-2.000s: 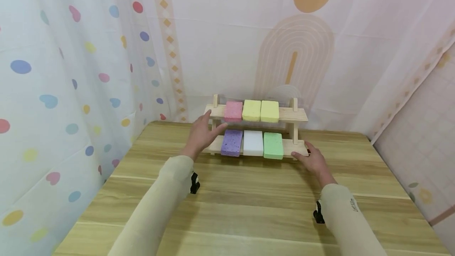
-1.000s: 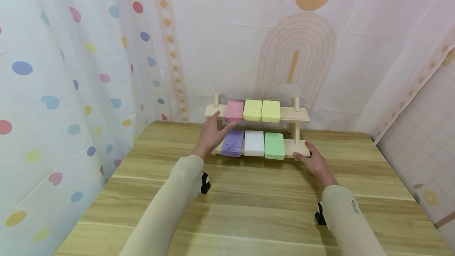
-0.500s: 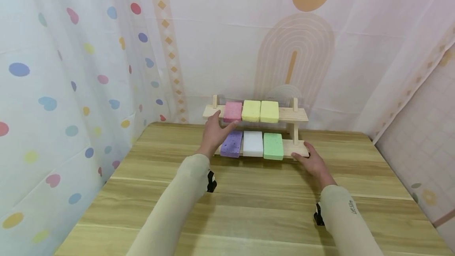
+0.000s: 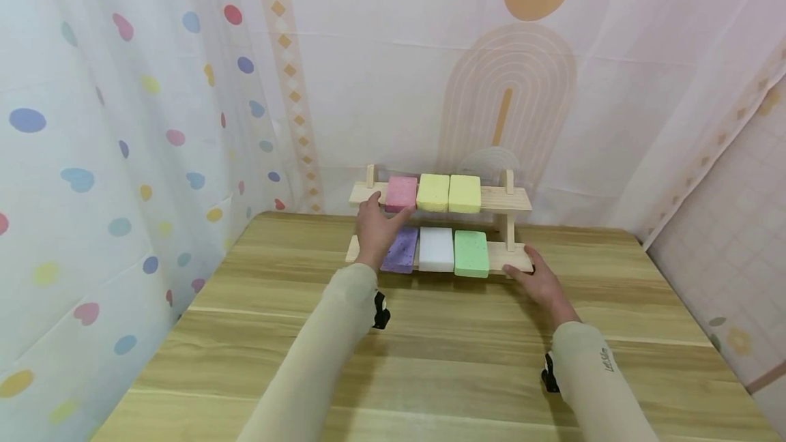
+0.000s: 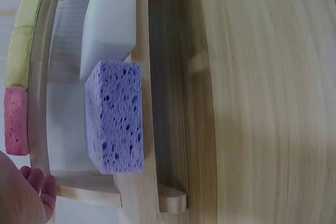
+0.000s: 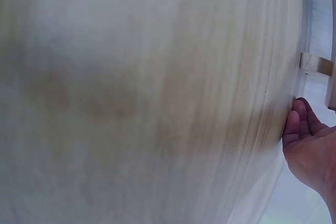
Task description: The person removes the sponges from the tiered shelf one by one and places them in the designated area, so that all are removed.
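A two-tier wooden rack (image 4: 506, 198) stands at the back of the table. On its upper board lie a pink sponge (image 4: 401, 189) and two yellow sponges (image 4: 449, 193). The lower board bears a purple sponge (image 4: 403, 259), a white sponge (image 4: 436, 249) and a green sponge (image 4: 471, 253). My left hand (image 4: 376, 232) reaches to the pink sponge, index finger by its left side, thumb spread across its front right corner. The left wrist view shows this hand's other fingers (image 5: 46, 195) below the upper board. My right hand (image 4: 542, 283) grips the lower board's right end, thumb at the front edge.
The wood-grain table (image 4: 454, 367) extends in front of the rack. Behind it hangs a patterned curtain (image 4: 393, 101), with a dotted curtain (image 4: 153, 176) on the left. In the right wrist view, mostly tabletop (image 6: 157, 98) shows beside the hand.
My left hand has moved right, from the rack's left end to the pink sponge. My right hand stays at the lower board's right end. The sponges keep their places.
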The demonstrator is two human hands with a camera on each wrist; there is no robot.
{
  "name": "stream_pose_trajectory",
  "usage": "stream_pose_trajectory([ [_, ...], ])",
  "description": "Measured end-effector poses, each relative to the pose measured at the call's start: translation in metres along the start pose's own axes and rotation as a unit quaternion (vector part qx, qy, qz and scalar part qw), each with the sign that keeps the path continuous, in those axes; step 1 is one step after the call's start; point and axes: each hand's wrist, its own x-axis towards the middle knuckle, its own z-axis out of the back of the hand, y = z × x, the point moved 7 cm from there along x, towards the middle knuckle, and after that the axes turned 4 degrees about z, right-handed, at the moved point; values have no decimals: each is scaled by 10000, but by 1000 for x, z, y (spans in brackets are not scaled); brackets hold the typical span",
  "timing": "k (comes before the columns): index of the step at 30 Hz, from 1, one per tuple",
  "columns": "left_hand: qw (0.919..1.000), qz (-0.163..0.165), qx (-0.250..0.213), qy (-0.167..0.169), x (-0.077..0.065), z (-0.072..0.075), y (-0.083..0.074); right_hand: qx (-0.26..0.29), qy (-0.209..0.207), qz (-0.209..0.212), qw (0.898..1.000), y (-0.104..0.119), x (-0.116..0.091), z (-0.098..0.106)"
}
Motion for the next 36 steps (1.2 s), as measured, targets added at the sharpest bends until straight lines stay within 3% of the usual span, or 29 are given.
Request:
stream_pose_trajectory([
  [9,9991,309,-215,-201,2,-11,3,11,37,32,10000,-1,1,-1],
  [18,9979,337,-401,-369,3,-19,3,60,-30,67,10000,-4,1,0],
  [27,9970,527,-208,-522,4,-16,6,81,-7,42,10000,-4,3,-4],
  [36,9970,441,-159,-624,8,-10,7,141,-25,17,9999,-5,9,-4],
])
